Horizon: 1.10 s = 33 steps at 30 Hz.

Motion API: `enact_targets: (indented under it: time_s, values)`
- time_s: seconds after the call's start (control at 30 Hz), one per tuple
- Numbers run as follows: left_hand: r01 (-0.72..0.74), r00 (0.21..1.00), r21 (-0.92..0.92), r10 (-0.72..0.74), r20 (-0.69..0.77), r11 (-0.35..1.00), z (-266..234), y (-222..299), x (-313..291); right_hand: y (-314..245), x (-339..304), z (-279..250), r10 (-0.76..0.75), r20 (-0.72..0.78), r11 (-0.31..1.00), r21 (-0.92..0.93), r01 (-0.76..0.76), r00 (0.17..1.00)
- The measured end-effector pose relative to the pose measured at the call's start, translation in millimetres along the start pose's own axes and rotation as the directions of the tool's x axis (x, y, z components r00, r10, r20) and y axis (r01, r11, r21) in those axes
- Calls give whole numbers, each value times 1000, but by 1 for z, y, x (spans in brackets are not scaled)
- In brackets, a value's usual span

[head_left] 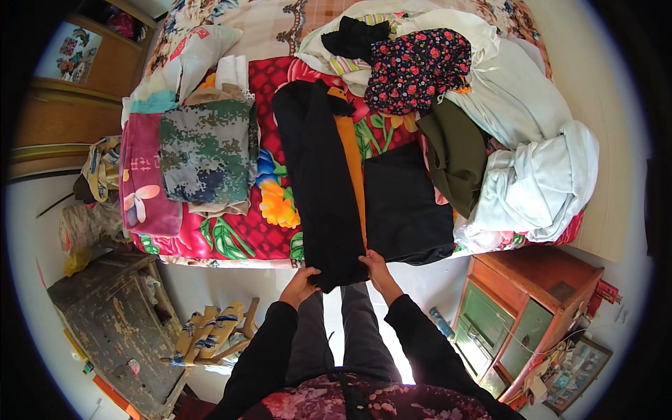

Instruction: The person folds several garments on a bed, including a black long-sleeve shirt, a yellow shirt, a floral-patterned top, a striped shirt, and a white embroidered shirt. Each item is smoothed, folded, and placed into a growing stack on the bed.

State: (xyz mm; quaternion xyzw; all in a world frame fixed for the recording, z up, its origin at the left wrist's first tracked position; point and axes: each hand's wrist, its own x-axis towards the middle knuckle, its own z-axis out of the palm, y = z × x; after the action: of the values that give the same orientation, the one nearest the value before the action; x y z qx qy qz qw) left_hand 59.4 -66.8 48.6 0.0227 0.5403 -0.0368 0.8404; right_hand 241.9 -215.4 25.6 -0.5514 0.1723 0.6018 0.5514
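Head view shows the left hand [299,287] and right hand [379,273], fingers closed on opposite sides of the near end of one long, narrow black cloth garment [318,168], which stretches ahead over one red, flower-patterned blanket [269,241]. Ahead-right of the hands lie one flat, squarish black folded cloth [407,203], one olive fabric piece [456,157] and rumpled white cloth [535,185]; ahead-left, one folded camouflage cloth [206,154].

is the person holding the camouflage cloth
No, the camouflage cloth lies on the left of the bed, while the left fingers and right fingers hold the near end of a long black cloth.
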Motion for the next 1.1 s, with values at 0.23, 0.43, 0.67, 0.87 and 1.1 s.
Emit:
enact_targets:
  time_s: [0.23, 0.43, 0.67, 0.87, 1.1]
  values:
    - [-66, 998, 167, 65, 7, 984, -5, -8, 6, -26, -25, 33, 382, -85, 903, -177, -391, 920]
    - [-129, 991, 102, 123, 60, 986, -10, -14, 3, -18, -30, 33, 194, 77, 934, -319, -160, 978]
    - [10, 976, -96, 11, 217, 995, 2, -9, -17, -22, -55, 39, 190, 128, 980, -79, -181, 973]
    - [-48, 985, -33, 53, 166, 998, 14, -10, -22, -20, -61, 43, 189, 21, 973, -138, -185, 982]
    - [-28, 993, 211, 4, 117, 977, -1, -52, -70, -18, -127, 47, 244, -22, 806, -552, -215, 970]
